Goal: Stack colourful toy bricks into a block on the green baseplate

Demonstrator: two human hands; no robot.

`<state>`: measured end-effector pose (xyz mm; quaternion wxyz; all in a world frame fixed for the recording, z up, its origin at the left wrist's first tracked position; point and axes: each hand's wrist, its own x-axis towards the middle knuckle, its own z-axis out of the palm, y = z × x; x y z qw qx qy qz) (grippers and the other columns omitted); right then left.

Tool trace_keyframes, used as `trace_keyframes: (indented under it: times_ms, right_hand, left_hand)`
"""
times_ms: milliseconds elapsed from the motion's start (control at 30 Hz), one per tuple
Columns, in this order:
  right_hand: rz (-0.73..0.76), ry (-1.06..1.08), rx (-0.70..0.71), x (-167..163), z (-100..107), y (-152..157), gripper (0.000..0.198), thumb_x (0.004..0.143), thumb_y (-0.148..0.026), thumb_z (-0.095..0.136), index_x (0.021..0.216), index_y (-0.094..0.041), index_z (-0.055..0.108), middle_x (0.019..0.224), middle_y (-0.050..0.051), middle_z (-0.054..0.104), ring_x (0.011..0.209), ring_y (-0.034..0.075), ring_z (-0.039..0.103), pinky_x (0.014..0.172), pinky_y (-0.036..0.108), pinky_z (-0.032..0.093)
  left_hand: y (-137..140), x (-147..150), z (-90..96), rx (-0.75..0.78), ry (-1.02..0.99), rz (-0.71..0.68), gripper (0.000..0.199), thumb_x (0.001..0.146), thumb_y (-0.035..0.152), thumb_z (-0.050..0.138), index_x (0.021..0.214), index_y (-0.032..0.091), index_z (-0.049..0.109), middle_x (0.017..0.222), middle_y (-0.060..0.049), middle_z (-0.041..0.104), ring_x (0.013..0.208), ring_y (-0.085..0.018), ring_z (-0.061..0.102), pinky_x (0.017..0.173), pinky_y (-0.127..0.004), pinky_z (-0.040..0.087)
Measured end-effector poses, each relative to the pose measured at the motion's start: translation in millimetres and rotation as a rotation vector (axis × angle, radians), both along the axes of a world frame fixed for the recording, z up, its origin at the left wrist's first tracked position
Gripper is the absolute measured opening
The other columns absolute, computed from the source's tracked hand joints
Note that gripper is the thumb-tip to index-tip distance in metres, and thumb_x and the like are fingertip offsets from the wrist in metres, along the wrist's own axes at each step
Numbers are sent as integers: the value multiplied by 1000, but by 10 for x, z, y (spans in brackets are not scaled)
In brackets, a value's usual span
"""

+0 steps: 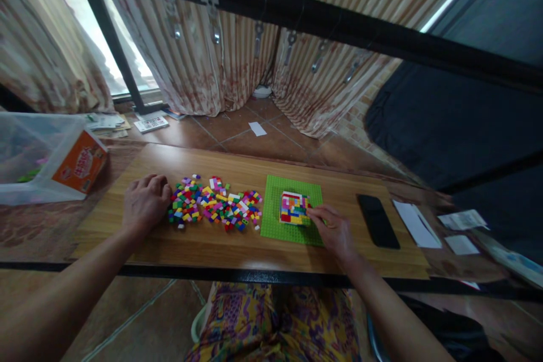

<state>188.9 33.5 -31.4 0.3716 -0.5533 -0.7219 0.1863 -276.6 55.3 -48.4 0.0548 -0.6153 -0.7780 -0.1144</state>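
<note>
Right hand [335,231]: fingers curled narrow, fingertips [311,213] touching the right side of a small multicoloured brick block [293,207]; whether anything is pinched between them cannot be told. The block stands on a green baseplate [275,220], which lies flat under and just left of this hand. Just right of the hand, a black phone [377,220] lies face up, apart from the plate; beyond it, farther right, white paper slips [416,223]. Left hand [145,202]: loosely curled, knuckles up, resting on the wooden tabletop [212,249], fingertips touching the left edge of the loose brick pile [216,203]; grip contents not visible. The pile spreads between the two hands, its right edge just short of the baseplate. Well left of the left hand, a clear plastic bin [25,158] sits at the table's end; contents blurred, some green and pink shapes only. An orange carton [80,162] leans against the bin's near wall, outside it as far as can be told. Behind, striped curtains [203,56] hang to the tiled floor.
</note>
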Motion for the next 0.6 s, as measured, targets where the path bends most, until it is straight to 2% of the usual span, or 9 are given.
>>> trace_keyframes:
  times_ms: [233,367,500,600]
  right_hand:
    - [-8,49,-22,-5,-21,-1,26,90,-44,60,84,-26,79,89,5,74,87,23,69,83,38,56]
    - [-7,74,-33,1,-18,-38,26,88,-44,61,93,-26,78,95,6,76,91,23,70,86,41,56]
    - [-164,99,22,-9,-5,-167,32,88,-45,61,106,-23,75,95,7,76,86,23,70,82,41,57]
    - [-249,109,69,-89,20,-317,30,90,-44,59,102,-21,75,96,9,75,85,23,69,79,39,57]
  left_hand:
    - [-8,18,32,2,-37,5,47,97,37,34,121,10,63,134,-18,61,128,-31,52,111,-44,37]
    - [-5,7,18,19,-37,-14,46,95,36,33,116,10,65,128,-19,64,124,-31,55,109,-43,38]
    - [-2,-21,-39,67,-54,-40,43,94,36,35,113,14,67,124,-17,66,122,-30,56,107,-43,39]
    - [1,-31,-77,97,-62,-29,42,93,36,35,112,16,67,125,-16,66,122,-30,56,107,-42,39]
